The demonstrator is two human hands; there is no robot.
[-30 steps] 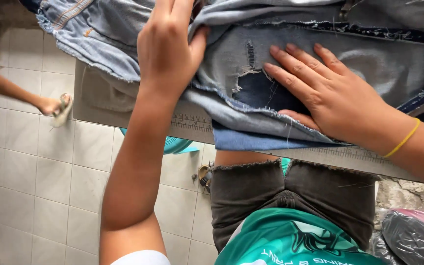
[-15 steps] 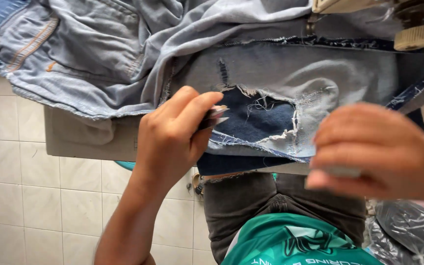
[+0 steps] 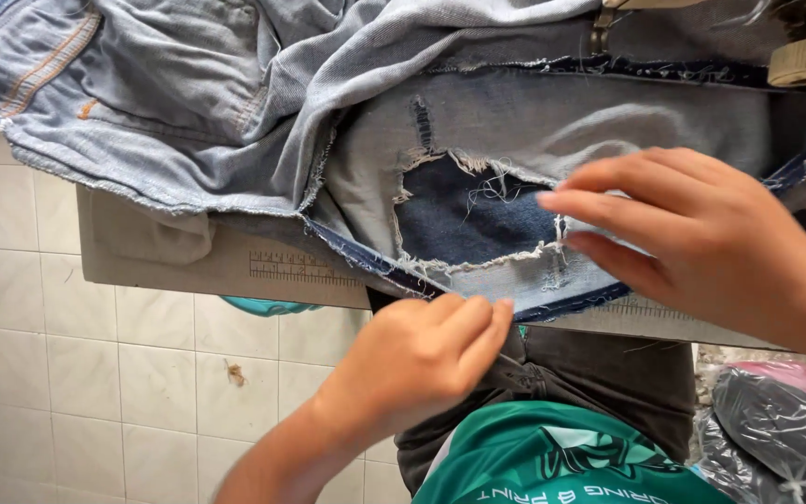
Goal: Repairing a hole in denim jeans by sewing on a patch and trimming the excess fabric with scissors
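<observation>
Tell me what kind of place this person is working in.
Probably a tailoring or clothes-repair spot. Light blue jeans with a frayed hole backed by a dark denim patch lie on a work table with a ruler scale along its edge. The right hand presses the fabric; the left hand is at the table's edge.

jeans [image 3: 235,103]: pale blue denim, inside out in parts, heaped and spread across the bench edge, raw frayed seams showing
leg panel [image 3: 552,121]: lies flat, stretched left to right, grey-blue
tear [image 3: 478,210]: wide ragged hole with white frayed threads round its rim
patch [image 3: 464,224]: dark blue denim showing through the tear from beneath
lower hem edge [image 3: 515,299]: dark blue, hanging just over the bench front
</observation>
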